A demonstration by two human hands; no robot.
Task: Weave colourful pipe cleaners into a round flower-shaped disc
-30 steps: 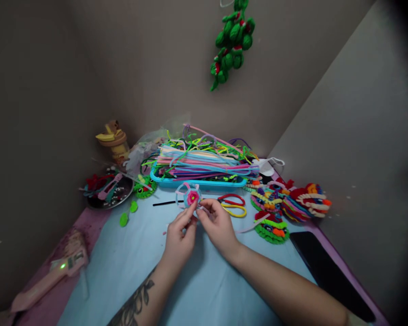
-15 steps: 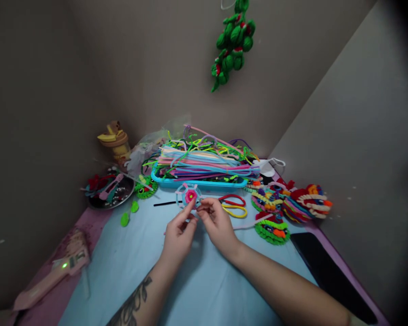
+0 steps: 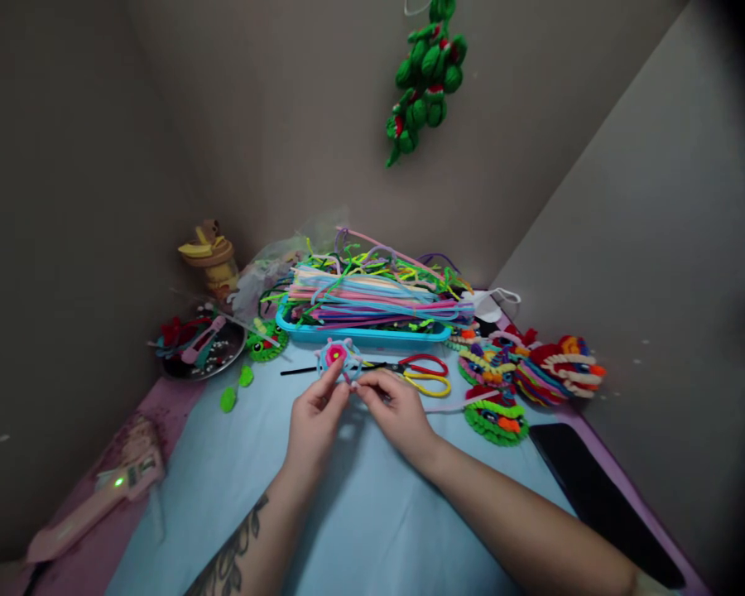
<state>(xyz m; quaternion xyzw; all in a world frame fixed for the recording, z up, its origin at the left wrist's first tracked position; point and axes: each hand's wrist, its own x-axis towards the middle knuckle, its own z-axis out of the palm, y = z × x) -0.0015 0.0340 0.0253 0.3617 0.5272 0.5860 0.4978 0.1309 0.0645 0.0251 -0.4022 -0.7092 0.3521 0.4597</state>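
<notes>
My left hand pinches a small round woven pipe-cleaner piece, pink in the middle with a blue ring and pale spokes, held just above the light blue table top. My right hand is closed beside it, fingertips pinching a pale pipe-cleaner strand that trails right across the table. Both hands meet just in front of the blue tray heaped with coloured pipe cleaners.
Red and yellow loops lie right of my hands. Several finished woven pieces sit at the right, a black phone nearer me. A pink glue gun lies at the left edge, a dark dish behind it. A green ornament hangs overhead.
Both hands have drifted slightly left and away from me with the woven piece, which has turned a little between the fingers.
</notes>
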